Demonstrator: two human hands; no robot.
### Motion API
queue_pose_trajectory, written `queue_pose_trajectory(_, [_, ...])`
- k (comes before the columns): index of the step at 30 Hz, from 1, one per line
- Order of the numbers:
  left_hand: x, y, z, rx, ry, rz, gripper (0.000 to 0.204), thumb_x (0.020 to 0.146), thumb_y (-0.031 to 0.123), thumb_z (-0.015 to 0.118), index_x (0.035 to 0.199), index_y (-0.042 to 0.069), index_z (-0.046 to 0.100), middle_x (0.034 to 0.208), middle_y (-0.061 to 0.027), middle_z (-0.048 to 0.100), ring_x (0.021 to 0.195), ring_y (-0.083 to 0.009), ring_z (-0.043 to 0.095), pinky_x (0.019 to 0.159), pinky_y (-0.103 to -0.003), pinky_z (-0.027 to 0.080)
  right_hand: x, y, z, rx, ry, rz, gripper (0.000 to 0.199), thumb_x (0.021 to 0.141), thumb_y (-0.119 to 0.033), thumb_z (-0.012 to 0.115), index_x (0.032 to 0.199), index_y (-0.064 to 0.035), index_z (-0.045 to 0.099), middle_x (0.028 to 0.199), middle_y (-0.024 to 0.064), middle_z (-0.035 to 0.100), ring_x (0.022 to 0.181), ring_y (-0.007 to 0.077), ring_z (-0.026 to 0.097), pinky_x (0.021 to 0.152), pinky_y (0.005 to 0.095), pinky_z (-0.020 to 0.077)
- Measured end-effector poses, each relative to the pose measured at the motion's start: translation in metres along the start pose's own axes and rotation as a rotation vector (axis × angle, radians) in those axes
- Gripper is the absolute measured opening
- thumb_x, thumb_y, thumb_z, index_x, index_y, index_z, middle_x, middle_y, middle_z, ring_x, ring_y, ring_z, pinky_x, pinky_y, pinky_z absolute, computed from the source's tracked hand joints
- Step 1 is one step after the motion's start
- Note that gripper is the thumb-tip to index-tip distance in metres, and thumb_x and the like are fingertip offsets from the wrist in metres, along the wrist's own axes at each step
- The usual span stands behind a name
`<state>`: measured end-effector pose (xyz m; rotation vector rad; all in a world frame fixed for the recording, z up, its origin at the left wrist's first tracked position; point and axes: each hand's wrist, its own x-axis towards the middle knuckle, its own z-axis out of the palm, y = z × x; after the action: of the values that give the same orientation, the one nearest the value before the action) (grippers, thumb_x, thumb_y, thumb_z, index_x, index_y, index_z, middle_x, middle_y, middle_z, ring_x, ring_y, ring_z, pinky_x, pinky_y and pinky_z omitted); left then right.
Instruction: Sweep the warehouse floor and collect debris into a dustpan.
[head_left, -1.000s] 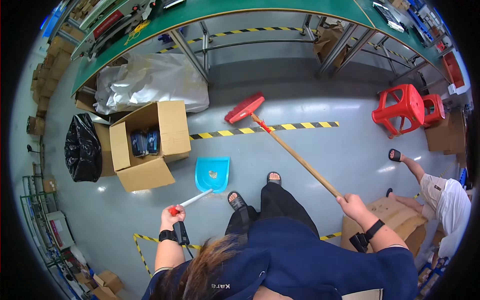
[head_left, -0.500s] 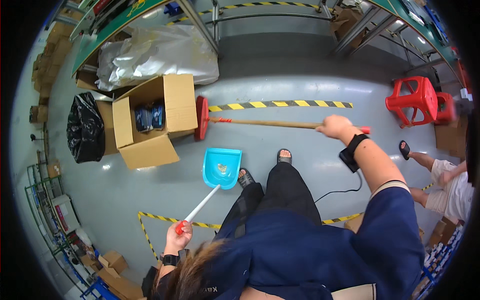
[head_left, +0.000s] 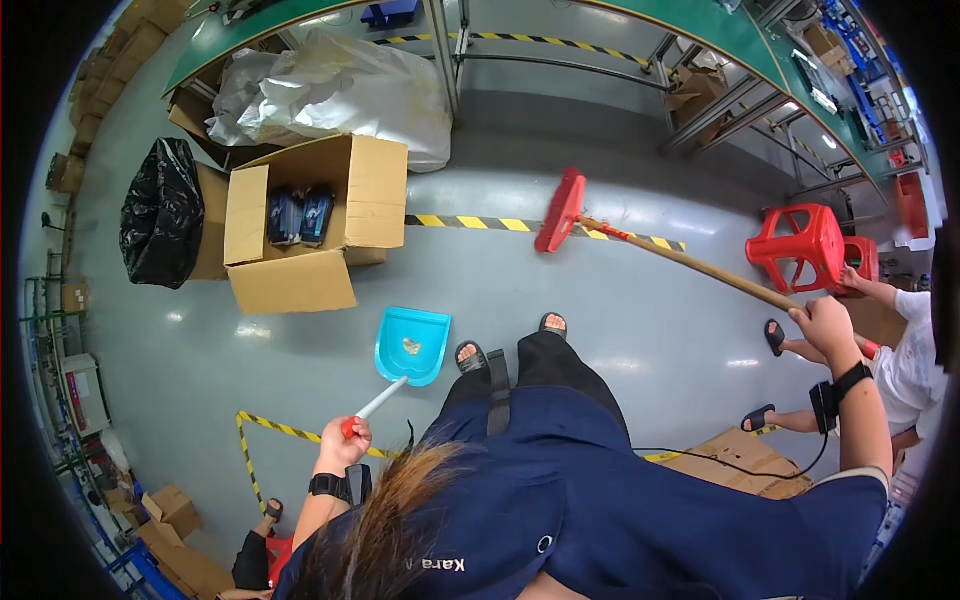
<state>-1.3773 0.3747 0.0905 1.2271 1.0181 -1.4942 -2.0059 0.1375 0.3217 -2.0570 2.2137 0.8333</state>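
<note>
My left hand (head_left: 346,442) is closed round the red-tipped end of the white handle of a blue dustpan (head_left: 425,365). The pan lies on the floor left of my feet, with a small heap of pale scraps (head_left: 411,346) in it. My right hand (head_left: 828,326) grips the wooden handle of a broom (head_left: 690,262) near its red end, out to the right. The red broom head (head_left: 561,211) is ahead of my feet, over the yellow-black floor tape (head_left: 460,223), well apart from the dustpan.
An open cardboard box (head_left: 290,280) with dark blue packages stands front left, beside a black bag (head_left: 162,215) and white plastic sheeting (head_left: 345,95). Red stools (head_left: 800,245) and a person in white (head_left: 910,350) are at the right. A green-topped workbench (head_left: 680,28) runs along the far side.
The broom has swung right, away from the box, as my right hand moved outward and down. The dustpan has shifted slightly left in view. The person at the right now reaches to a stool.
</note>
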Motion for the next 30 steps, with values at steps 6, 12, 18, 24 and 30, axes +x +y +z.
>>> queue_pose_trajectory(6, [0.032,0.027,-0.019,0.034,0.009,0.071,0.014,0.079,0.012,0.03,0.079,-0.002,0.035,0.062,-0.0067,0.04,0.047,-0.0132,0.037,0.044,-0.024,0.034,-0.03,-0.037,-0.018,-0.019,-0.046,-0.129,0.039,0.068,-0.039,0.054,0.054,-0.0023,0.055,0.053,0.0141,0.053,0.055,0.0302,0.053,0.055,0.0369,0.043])
queue_pose_trajectory(12, [0.015,0.031,0.002,0.041,-0.024,0.064,0.017,0.08,0.014,0.031,0.083,-0.002,0.035,0.062,-0.0059,0.042,0.048,-0.0131,0.038,0.044,-0.024,0.035,0.007,-0.089,0.031,-0.118,-0.205,-0.174,0.043,0.065,-0.047,0.055,0.068,-0.0042,0.061,0.065,0.0129,0.057,0.067,0.0281,0.056,0.063,0.0361,0.0441])
queue_pose_trajectory(18, [0.018,0.033,-0.01,0.044,-0.049,0.036,0.015,0.08,0.015,0.031,0.082,0.0,0.035,0.063,-0.0047,0.042,0.049,-0.0125,0.039,0.046,-0.024,0.035,0.008,-0.041,0.005,-0.172,-0.231,0.026,0.041,0.061,-0.044,0.059,0.07,-0.004,0.062,0.064,0.0117,0.058,0.064,0.0249,0.057,0.063,0.033,0.044])
queue_pose_trajectory(24, [0.018,0.025,0.002,0.074,-0.07,0.13,0.012,0.079,0.013,0.035,0.08,0.001,0.035,0.062,-0.0049,0.042,0.048,-0.0119,0.039,0.046,-0.024,0.035,-0.011,-0.027,-0.027,-0.317,0.009,0.117,0.039,0.064,-0.042,0.058,0.065,-0.0031,0.061,0.059,0.0135,0.056,0.06,0.0264,0.056,0.057,0.0346,0.0445])
queue_pose_trajectory(30, [0.032,0.01,0.015,0.069,-0.027,0.187,0.013,0.078,0.014,0.035,0.077,0.001,0.036,0.06,-0.0045,0.042,0.047,-0.0119,0.039,0.046,-0.024,0.035,-0.03,0.005,-0.03,-0.158,0.139,0.199,0.047,0.066,-0.047,0.054,0.058,-0.0008,0.058,0.057,0.0158,0.054,0.058,0.0296,0.055,0.055,0.0382,0.0426])
